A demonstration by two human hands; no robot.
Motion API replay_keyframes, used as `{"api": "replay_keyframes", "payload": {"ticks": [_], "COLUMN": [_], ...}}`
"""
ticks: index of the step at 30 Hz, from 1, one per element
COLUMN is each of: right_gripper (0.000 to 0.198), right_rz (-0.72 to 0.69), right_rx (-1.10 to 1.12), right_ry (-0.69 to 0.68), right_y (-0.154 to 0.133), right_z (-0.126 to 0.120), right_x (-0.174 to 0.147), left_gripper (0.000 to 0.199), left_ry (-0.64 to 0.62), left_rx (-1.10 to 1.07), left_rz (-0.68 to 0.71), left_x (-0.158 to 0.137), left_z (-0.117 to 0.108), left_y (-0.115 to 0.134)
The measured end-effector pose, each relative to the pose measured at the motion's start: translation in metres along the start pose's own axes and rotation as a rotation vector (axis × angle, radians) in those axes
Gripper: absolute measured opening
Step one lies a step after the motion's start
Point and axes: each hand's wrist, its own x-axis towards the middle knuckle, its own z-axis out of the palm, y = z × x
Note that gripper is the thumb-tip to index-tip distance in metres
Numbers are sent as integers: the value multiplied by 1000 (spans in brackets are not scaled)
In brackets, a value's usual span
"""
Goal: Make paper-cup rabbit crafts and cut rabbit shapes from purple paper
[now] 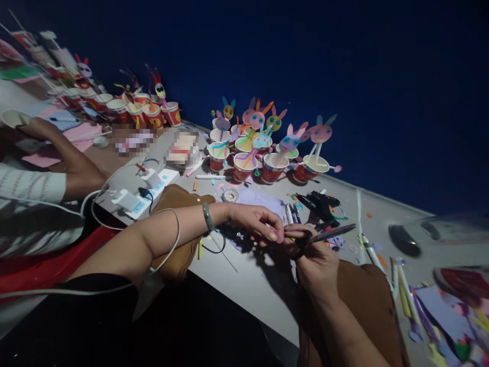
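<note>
My left hand (254,221), with a bangle (208,217) on its wrist, pinches a small pink paper piece (280,237) over the near part of the table. Close against it, my right hand (315,262) has its fingers through the dark handles of a pair of scissors (332,233). The blades point right, away from the pink piece. Under and behind my hands lies a purple paper sheet (254,196) with scraps on it. Several pens (291,214) and a black glue gun (319,204) lie just beyond my right hand.
Several red paper cups (273,168) with paper animal heads stand along the back. A white power strip (155,193) with cables lies left. Brown cushioned pads (362,295) sit at the table's near edge. Another person's arm (64,148) reaches in left. Craft sticks (414,306) lie right.
</note>
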Motion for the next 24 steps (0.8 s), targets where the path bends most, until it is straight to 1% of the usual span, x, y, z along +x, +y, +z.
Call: {"api": "replay_keyframes", "payload": {"ticks": [5, 9, 13, 16, 20, 24], "right_gripper": [5, 6, 7, 7, 13, 12], "right_rz": [-15, -18, -36, -52, -93, -180], "right_rx": [-3, 4, 13, 14, 14, 45], "right_ry": [-21, -54, -58, -74, -185, -309], "right_y": [1, 0, -1, -3, -9, -14], "right_z": [-1, -2, -3, -6, -10, -11], "right_x": [0, 2, 2, 2, 6, 12], "left_gripper": [43, 40, 39, 38, 36, 31], "left_ry": [-5, 6, 60, 133, 243, 305], "left_rx": [-26, -37, -53, -82, -144, -124], "left_rz": [-41, -36, 21, 65, 134, 135], "left_x": [1, 1, 0, 0, 3, 4], "left_z": [-1, -1, -1, -3, -6, -8], "left_y": [-3, -3, 0, 3, 4, 3]}}
